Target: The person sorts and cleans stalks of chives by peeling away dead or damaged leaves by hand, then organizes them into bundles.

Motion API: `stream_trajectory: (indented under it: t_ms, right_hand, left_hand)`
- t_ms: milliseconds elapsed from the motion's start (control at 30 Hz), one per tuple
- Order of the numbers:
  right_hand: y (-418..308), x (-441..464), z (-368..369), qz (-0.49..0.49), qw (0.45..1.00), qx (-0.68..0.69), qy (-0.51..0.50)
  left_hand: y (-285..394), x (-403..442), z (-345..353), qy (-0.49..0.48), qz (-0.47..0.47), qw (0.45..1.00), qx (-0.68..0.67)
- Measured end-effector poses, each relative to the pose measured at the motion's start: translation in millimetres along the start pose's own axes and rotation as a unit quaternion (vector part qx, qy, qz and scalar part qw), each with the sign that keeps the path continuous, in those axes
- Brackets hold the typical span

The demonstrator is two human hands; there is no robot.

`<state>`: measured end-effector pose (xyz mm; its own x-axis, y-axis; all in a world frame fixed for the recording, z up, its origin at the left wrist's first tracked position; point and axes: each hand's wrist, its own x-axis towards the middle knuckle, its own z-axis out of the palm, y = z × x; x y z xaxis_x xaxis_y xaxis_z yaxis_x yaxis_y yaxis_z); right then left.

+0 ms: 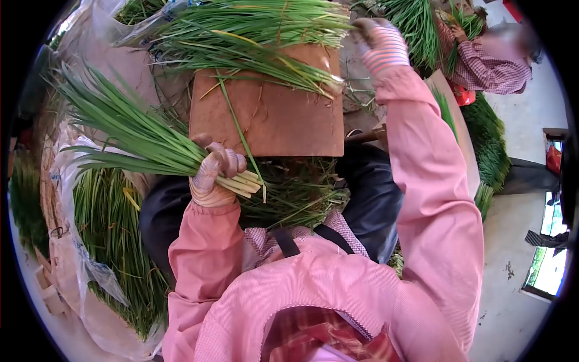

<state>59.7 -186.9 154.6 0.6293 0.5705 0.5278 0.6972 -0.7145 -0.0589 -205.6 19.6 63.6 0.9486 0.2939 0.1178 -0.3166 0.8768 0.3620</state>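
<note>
At nine o'clock we see the left hand, gloved, its fingers wrapped firmly round a bunch of long green leaves. The grip sits low on the bunch, close to the pale stem ends, which poke out a little way past the fingers toward four o'clock. The far longer leafy part fans out from the fist toward ten o'clock, clear of the brown board.

At one o'clock we find the right hand, also gloved, its fingers bent beside the pale ends of the leaf pile. We cannot tell how far that grip is open, nor whether it has hold of any stems. The pile lies across the far part of the board at twelve o'clock, stems toward the right hand and tips toward nine.

A stray leaf runs down over the board from eleven o'clock, its lower end by the bunch's stems. Below the board we see loose scraps; at eight o'clock, more leaves lie in clear plastic.
</note>
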Motion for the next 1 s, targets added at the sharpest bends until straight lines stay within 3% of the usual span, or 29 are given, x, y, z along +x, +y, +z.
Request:
stream_trajectory:
  t_ms: [33, 100, 133, 300, 400, 433, 467, 500, 533, 633, 700, 800, 867, 967, 1000]
  right_hand:
    - [-7.2, -1.8, -20.3, -0.015, 0.999, -0.021, 0.029]
    - [-18.9, -4.4, -32.5, -0.021, 0.940, -0.202, -0.275]
    - [-18.6, -17.1, -34.6, -0.035, 0.920, -0.197, -0.337]
    - [1.2, 5.3, -97.0, -0.034, 0.978, -0.148, -0.141]
    - [12.8, 21.4, -126.5, -0.020, 0.938, -0.267, -0.221]
    - [17.1, 33.8, -137.2, -0.012, 0.945, -0.267, -0.189]
    - [22.5, 47.8, -152.2, -0.011, 0.970, -0.217, -0.111]
    - [26.6, 64.8, -166.2, -0.096, 0.989, -0.097, 0.049]
    - [29.8, 69.4, -170.8, -0.022, 0.994, 0.011, 0.105]
    - [40.8, 70.0, -156.9, 0.152, 0.987, 0.051, 0.015]
    - [-9.9, 45.5, -152.5, 0.302, 0.884, 0.357, 0.004]
    - [-28.4, 12.7, -116.3, 0.336, 0.838, 0.424, 0.076]
    - [-49.8, -16.6, -97.1, 0.396, 0.812, 0.420, -0.077]
    - [-73.9, -54.9, -69.1, 0.466, 0.726, 0.395, -0.314]
    - [-76.9, -55.8, -67.4, 0.469, 0.676, 0.499, -0.273]
  left_hand:
    - [0.2, -0.5, 0.6, -0.003, 0.006, 1.000, -0.006]
    - [0.8, -0.5, 1.7, 0.093, 0.031, 0.995, 0.014]
    - [1.6, 0.1, 3.8, 0.120, 0.025, 0.992, -0.001]
    - [1.8, -7.9, 6.1, 0.145, 0.011, 0.989, -0.014]
    - [-1.2, -3.9, -1.4, 0.159, -0.008, 0.987, -0.017]
    - [-1.3, -3.7, -2.1, 0.148, -0.005, 0.989, -0.021]
    - [-1.3, -3.6, 0.8, 0.158, -0.009, 0.987, -0.005]
    - [-2.1, -3.3, 2.3, 0.171, -0.012, 0.985, 0.010]
    - [-2.3, -1.8, -0.1, 0.172, -0.019, 0.984, 0.031]
    - [-5.3, -0.3, -5.3, 0.176, -0.012, 0.984, 0.033]
    - [-2.5, -0.8, -1.5, 0.181, -0.024, 0.983, 0.029]
    - [-3.5, -10.4, 6.0, 0.201, -0.040, 0.978, 0.024]
    - [-9.2, -14.4, 2.2, 0.206, -0.055, 0.977, 0.013]
    - [-20.2, -21.7, -3.1, 0.226, -0.104, 0.968, -0.021]
    - [-25.0, -24.2, -2.2, 0.230, -0.121, 0.965, -0.023]
